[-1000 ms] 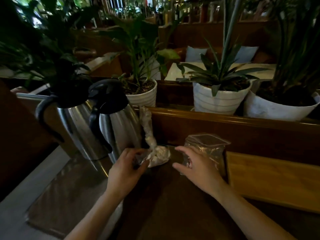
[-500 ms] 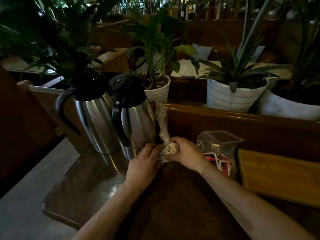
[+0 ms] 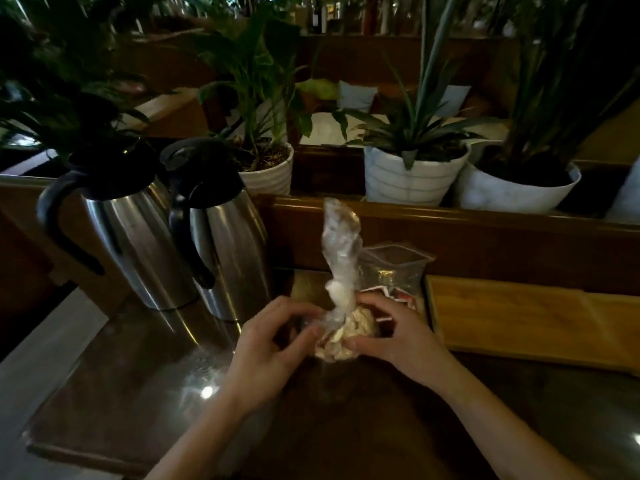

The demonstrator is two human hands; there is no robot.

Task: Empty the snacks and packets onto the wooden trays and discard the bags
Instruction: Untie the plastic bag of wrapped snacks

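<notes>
A clear plastic snack bag (image 3: 341, 268) with a twisted neck stands upright on the dark table, pale snack pieces bunched in its bottom. My left hand (image 3: 270, 351) pinches the bag just below the twist. My right hand (image 3: 394, 337) cups the filled bottom from the right. Behind them stands an open zip bag (image 3: 398, 268) holding red and white packets. A light wooden tray (image 3: 526, 317) lies to the right, with nothing on the part I see.
Two steel jugs (image 3: 138, 244) (image 3: 228, 247) with black handles stand at the left rear of the dark table (image 3: 346, 427). A wooden ledge (image 3: 485, 233) runs behind, topped by white plant pots (image 3: 412, 178) and leaves.
Both hands have drawn the snack bag away from the jugs toward me and stood it upright. The right hand, first free near the zip bag, has come onto the snack bag. The view shifted.
</notes>
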